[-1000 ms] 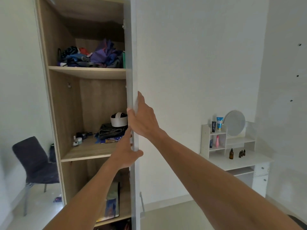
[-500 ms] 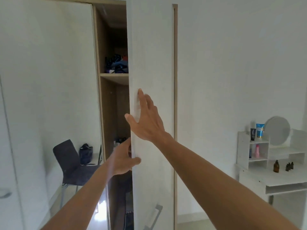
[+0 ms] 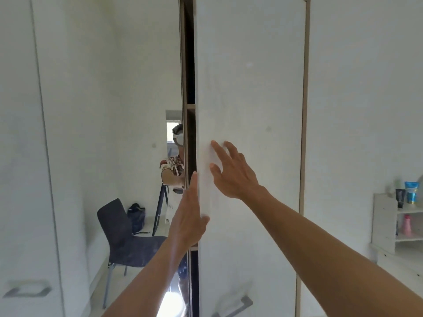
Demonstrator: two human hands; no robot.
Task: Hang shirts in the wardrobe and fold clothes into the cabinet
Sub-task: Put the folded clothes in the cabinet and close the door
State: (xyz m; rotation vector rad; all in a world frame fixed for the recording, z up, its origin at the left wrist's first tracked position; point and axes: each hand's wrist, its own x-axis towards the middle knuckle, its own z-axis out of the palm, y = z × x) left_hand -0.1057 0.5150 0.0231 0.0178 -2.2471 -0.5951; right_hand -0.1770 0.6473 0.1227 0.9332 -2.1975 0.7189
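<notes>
1. Step in hand, as I judge it: closing the white wardrobe door (image 3: pixel 249 92), centre of frame. It stands almost shut; only a narrow dark gap (image 3: pixel 190 65) remains between its left edge and the mirrored panel (image 3: pixel 109 110) to the left.
2. Right hand (image 3: pixel 231 172), centre of frame: released, fingers spread and straight, pressed flat on the door face near its left edge. It grasps nothing.
3. Left hand (image 3: pixel 188 216), just below and left of the right hand: fingers extended upward along the door's free edge, thumb lying on the front face. It looks like a loose hold of the edge, not a clenched grip; the fingers behind the edge are hidden.
4. Task items: no shirts or folded clothes are visible. The gap shows only dark interior and a sliver of shelf edge (image 3: pixel 190 106). Presumably the clothes sit behind the door, but this cannot be confirmed.
5. Surroundings: the mirrored panel reflects a dark chair (image 3: pixel 119 227) and the person. A metal door handle (image 3: pixel 235 305) sits low on the door, bottom centre. A white shelf unit with bottles (image 3: pixel 386 220) is at the right edge.
6. Next move calls for: drawing the left fingers clear of the edge before the gap closes, to avoid a pinch, then a final push with the right palm to seat the door.
</notes>
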